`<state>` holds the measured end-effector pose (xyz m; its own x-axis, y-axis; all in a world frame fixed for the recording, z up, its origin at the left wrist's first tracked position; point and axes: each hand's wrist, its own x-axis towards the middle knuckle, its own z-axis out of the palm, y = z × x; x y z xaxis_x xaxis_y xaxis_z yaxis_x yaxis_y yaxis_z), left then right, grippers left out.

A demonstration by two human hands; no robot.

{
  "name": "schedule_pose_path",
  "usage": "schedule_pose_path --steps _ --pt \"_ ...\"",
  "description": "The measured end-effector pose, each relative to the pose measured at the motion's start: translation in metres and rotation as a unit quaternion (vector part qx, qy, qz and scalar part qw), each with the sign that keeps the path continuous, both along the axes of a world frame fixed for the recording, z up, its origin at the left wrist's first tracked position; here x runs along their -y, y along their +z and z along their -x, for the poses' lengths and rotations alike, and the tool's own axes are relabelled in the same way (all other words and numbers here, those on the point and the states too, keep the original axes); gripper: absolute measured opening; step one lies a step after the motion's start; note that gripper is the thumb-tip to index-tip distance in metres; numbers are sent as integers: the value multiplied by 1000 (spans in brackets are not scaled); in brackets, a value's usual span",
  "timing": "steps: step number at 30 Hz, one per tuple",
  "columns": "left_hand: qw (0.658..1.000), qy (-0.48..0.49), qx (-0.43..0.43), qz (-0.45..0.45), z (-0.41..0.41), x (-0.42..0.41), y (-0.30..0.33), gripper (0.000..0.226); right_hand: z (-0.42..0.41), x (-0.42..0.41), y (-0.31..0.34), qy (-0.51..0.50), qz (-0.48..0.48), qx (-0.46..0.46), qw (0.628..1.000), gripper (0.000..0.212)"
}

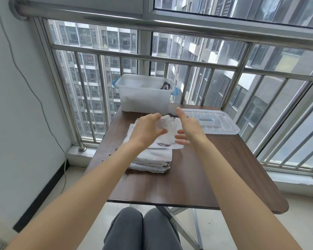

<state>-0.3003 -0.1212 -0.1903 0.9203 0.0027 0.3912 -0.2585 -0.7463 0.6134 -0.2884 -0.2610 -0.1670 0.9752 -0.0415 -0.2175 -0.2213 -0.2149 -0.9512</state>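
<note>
A white drawstring pouch (168, 127) with a dark cord at its top lies on a stack of white pouches (154, 159) on the brown table (170, 186). My left hand (146, 129) grips the pouch's upper left part, thumb and fingers curled onto the cloth. My right hand (188, 129) hovers just right of the pouch with fingers spread and straight; its lower fingers are blurred, near the pouch's right edge. A purple print shows at the pouch's bottom.
A clear plastic bin (145, 94) with blue latches stands at the table's far edge, dark cords showing inside. Its clear lid (211, 121) lies flat to the right. Steel railing and window glass run behind the table. My knees are below the near edge.
</note>
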Motion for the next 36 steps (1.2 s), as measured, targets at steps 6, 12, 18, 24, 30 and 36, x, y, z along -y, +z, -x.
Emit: schedule_pose_path --steps 6,12,18,24,30,36 --pt "996 -50 71 9 -2 15 11 30 -6 -12 22 -2 -43 -12 999 17" --pt "988 -45 -109 -101 -13 -11 0 50 -23 -3 36 -57 -135 68 987 14" --pt "984 105 -107 -92 -37 -29 26 26 -32 7 53 -66 -205 112 970 22" --pt "979 151 -134 37 -68 -38 78 34 -62 10 59 -47 -238 127 962 13" --pt "962 114 -46 243 -122 -49 99 33 -114 -6 68 -56 -183 165 968 41" --pt "981 178 -2 77 -184 -73 97 31 -188 -36 60 -72 -66 219 971 35"
